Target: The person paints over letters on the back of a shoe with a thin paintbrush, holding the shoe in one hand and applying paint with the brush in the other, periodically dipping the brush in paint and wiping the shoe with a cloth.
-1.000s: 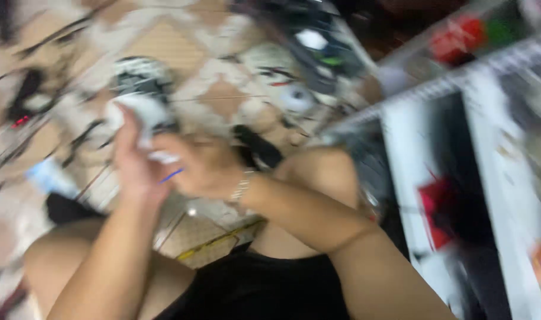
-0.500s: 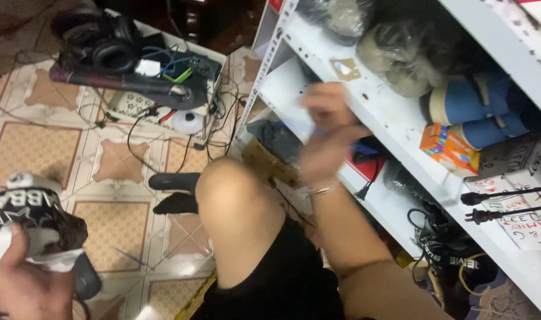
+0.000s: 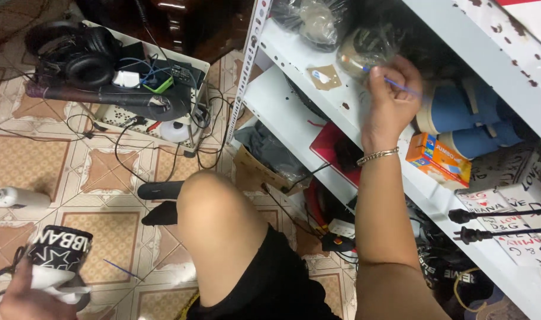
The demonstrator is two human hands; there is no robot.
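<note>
Two hands: both busy, well apart, one high at the shelving, one low over the floor.
Right hand [image 3: 390, 98]: raised to the white metal shelf [image 3: 294, 53]; fingers [image 3: 378, 76] pinched on a thin blue stick [image 3: 400, 88], a cotton swab or pen, cannot tell which.
Stick axis: runs from the pinch out to the right and slightly down, far end pointing toward the blue rolled bundles [image 3: 460, 124].
Nearest to right hand: clear plastic-wrapped round object [image 3: 362, 50], touching or just beside the fingertips, up and left of them.
Left hand [image 3: 30, 296]: bottom left corner, closed around a black cylinder with white stars and lettering [image 3: 60, 252] plus white tissue [image 3: 45, 278].
Nearer hand to the shelf: right.
Around: orange carton [image 3: 439, 157], black headphones [image 3: 81, 56] on a white crate, patterned tile floor [image 3: 21, 160].
</note>
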